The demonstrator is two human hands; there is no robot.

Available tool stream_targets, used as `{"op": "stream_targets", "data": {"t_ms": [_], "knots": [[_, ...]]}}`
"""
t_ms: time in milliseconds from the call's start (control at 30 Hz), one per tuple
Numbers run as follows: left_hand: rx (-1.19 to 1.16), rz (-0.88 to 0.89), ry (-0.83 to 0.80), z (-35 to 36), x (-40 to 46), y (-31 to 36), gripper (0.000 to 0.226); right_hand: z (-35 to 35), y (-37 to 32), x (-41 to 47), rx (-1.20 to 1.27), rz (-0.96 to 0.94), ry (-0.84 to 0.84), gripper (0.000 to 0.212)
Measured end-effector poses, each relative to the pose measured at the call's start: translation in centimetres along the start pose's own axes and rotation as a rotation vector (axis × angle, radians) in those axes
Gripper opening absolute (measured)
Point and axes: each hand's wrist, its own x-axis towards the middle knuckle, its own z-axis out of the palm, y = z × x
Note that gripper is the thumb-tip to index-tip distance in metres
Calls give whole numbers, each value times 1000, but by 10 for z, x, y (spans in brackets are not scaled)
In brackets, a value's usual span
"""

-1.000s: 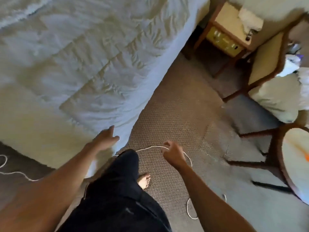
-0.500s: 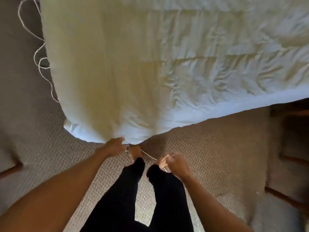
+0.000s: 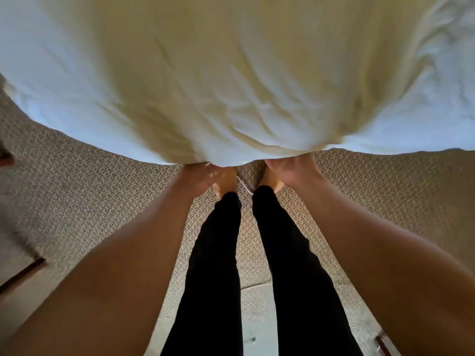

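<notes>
Bedding fills the upper half of the frame: a white duvet (image 3: 231, 73), thick and puffy, hangs over the bed's edge, and its lower hem runs across the middle of the picture just above the carpet (image 3: 90, 196). Both arms reach down to that hem at centre frame. The left hand (image 3: 201, 177) meets it left of centre and the right hand (image 3: 291, 170) a little to the right, with a short sag of cloth between them. Each grip looks closed on the hem: creases fan upward from both hands, though the fingertips are tucked under the cloth and cannot be seen.

Soft and bulky, the duvet will probably fold and slump rather than hold any shape, and its spread likely makes it awkward more than heavy. The hem is a sound place to take it, but hands this close together would carry only a narrow bunch. A wider hold along the edge or at the corners should lift it more evenly.

Below the hands stand bare feet (image 3: 227, 182) and legs in black trousers (image 3: 216, 265). A thin white cord (image 3: 244, 186) lies on the carpet between the feet and could snag a step.
</notes>
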Motion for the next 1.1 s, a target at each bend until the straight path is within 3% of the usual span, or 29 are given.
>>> {"op": "stream_targets", "data": {"t_ms": [67, 133, 167, 233, 300, 400, 500, 600, 667, 767, 900, 967, 1033, 1100], "knots": [[-479, 23, -68, 8, -13, 7, 23, 5, -3, -18, 42, 5, -144, 42], [-700, 47, -75, 12, -36, 8, 17, 6, -2, -45, 94, 22, -173, 48], [-731, 66, -80, 14, -59, 11, 16, 12, -5, -70, 122, 39, -183, 49], [-791, 65, -73, 16, -94, 5, 43, 5, -3, -110, 148, 74, -124, 35], [-933, 63, -85, 26, -154, 8, 37, 1, -10, -165, 114, 80, -66, 21], [-1078, 168, -35, 44, -248, 17, 23, 8, -22, -244, 124, 24, -71, 53], [-1173, 360, 16, 52, -315, 32, 34, 31, -37, -310, 137, -78, -146, 70], [-1172, 602, 59, 42, -362, 52, 24, 54, -46, -354, 171, -163, -152, 56], [-1195, 600, 118, 23, -387, 64, 18, 63, -53, -376, 220, -202, -135, 49], [-1037, 522, 216, -9, -422, 80, 27, 68, -65, -401, 245, -190, -143, 46], [-441, 654, 375, -27, -460, 92, 18, 69, -79, -420, 227, -197, -140, 34], [-20, 767, 634, -30, -470, 92, 8, 71, -80, -423, 194, -195, -122, 26], [343, 798, 901, -38, -472, 92, 29, 80, -73, -426, 173, -182, -116, 8], [509, 808, 1038, -50, -473, 95, 33, 96, -62, -425, 152, -188, -107, 12]]}}
